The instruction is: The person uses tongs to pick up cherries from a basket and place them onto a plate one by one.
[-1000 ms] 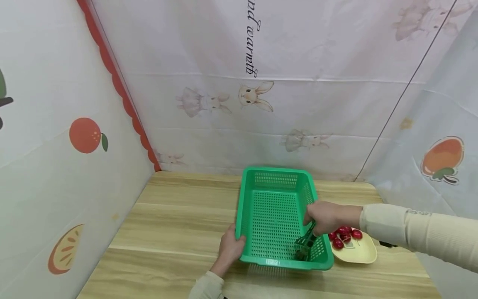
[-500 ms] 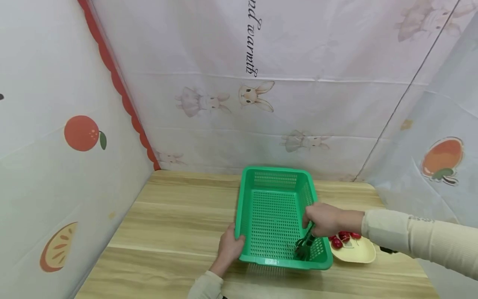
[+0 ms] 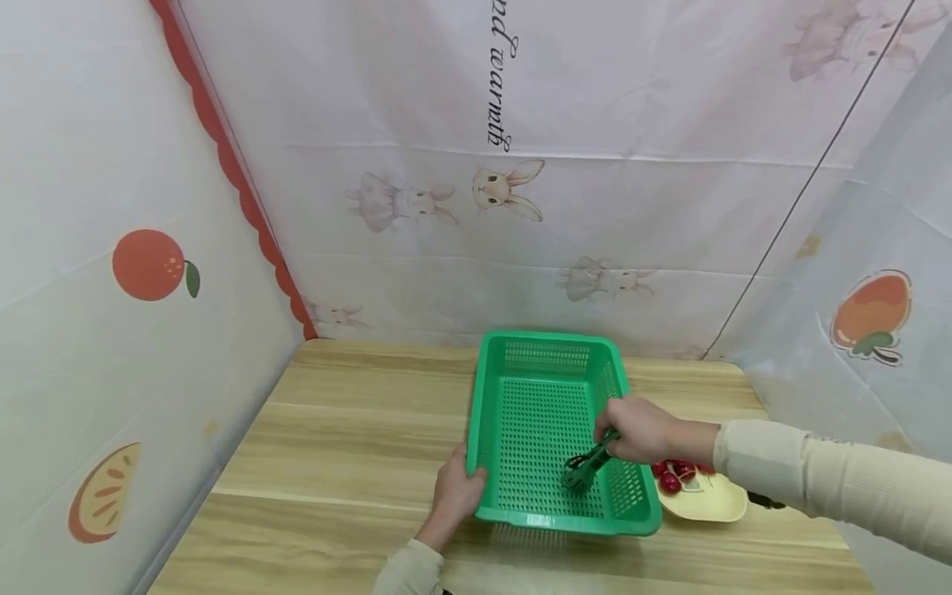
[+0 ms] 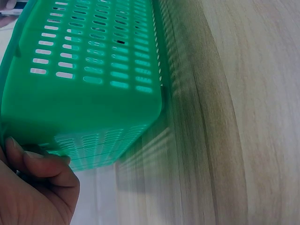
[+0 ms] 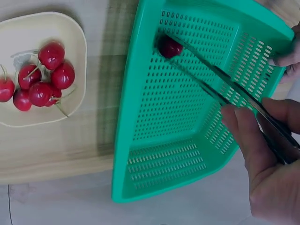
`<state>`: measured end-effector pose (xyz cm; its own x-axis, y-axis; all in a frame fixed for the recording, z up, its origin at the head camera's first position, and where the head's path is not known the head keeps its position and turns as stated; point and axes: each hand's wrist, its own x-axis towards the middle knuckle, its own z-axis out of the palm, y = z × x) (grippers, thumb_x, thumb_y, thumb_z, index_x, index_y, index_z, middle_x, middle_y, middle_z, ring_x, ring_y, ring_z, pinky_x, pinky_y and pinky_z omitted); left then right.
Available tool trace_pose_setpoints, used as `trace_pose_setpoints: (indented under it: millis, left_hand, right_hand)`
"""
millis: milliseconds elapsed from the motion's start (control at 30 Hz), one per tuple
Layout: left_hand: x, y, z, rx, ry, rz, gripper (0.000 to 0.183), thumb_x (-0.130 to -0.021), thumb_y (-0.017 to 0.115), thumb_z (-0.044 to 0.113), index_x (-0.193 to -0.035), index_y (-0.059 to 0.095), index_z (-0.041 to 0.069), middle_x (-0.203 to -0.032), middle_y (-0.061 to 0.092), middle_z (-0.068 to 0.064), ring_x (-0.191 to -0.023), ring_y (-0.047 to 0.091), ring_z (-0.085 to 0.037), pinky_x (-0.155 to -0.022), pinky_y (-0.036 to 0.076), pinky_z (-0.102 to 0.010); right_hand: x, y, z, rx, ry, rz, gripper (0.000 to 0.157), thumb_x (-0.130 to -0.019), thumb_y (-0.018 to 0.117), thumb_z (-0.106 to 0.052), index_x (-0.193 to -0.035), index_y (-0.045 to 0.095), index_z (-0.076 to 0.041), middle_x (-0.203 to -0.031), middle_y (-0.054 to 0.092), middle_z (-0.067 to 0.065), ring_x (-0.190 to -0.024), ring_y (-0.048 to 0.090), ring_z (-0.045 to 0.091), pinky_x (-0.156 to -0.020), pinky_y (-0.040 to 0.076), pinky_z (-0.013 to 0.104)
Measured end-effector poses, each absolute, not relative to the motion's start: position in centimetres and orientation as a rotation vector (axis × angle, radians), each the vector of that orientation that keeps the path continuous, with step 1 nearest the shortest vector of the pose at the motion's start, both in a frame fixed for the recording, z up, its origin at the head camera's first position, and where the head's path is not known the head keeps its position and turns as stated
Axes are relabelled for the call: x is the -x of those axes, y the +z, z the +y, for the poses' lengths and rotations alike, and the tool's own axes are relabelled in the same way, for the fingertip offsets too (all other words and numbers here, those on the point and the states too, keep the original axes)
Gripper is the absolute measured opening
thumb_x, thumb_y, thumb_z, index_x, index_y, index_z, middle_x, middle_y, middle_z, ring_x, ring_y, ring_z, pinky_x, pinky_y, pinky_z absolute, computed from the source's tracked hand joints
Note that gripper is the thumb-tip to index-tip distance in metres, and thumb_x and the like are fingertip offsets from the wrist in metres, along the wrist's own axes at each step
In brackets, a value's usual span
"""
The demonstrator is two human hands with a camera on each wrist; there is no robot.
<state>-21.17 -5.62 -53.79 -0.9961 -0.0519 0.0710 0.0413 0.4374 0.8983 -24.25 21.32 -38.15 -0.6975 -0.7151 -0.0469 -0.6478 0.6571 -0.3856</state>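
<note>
A green perforated basket (image 3: 546,522) stands on the wooden table. My left hand (image 3: 457,489) grips its rim at the near left; in the left wrist view, curled fingers (image 4: 49,168) hold the basket's edge. Reaching over the right wall, my right hand (image 3: 641,428) holds dark tongs (image 3: 595,459) by their upper part, tips pointing down into the basket. In the right wrist view, a red cherry (image 5: 169,47) sits between the tips of the tongs, above or at the basket floor; I cannot tell whether it touches. The head view does not show that cherry.
Right of the basket, partly under my right forearm, lies a pale yellow dish (image 3: 706,506) with several stemmed cherries (image 5: 41,93). Printed cloth walls (image 3: 416,107) enclose the table (image 3: 335,446) at the back and sides.
The right hand has shifted slightly left, and the tongs' tips have swung from the basket's near right corner toward the middle of its floor. The left hand stays on the rim.
</note>
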Motion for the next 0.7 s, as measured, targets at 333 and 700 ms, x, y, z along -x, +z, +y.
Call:
trace_pose_setpoints:
  millis: [333, 700]
  left_hand:
    - [21.2, -54.1, -5.8, 0.010, -1.664, -2.581, 0.034, -0.083, 0.056, -0.001, -0.117, 0.051, -0.007, -0.093, 0.060, -0.017, -0.071, 0.057, -0.021, -0.059, 0.049, -0.035]
    - [21.3, -53.7, -6.2, 0.015, -1.691, -2.572, 0.034, -0.083, 0.056, -0.001, -0.116, 0.051, -0.007, -0.090, 0.061, -0.016, -0.069, 0.058, -0.021, -0.056, 0.049, -0.033]
  right_hand:
    - [24.7, -39.1, 21.6, 1.024, -0.605, 2.732, 0.015, -0.073, 0.066, 0.001, -0.087, 0.071, 0.001, -0.087, 0.068, 0.008, -0.073, 0.061, 0.014, -0.062, 0.050, 0.031]
    - [23.6, -39.9, 21.8, 0.902, -0.689, 2.734, 0.017, -0.080, 0.066, -0.001, -0.094, 0.066, 0.008, -0.078, 0.064, 0.005, -0.042, 0.041, 0.002, -0.042, 0.038, 0.021]
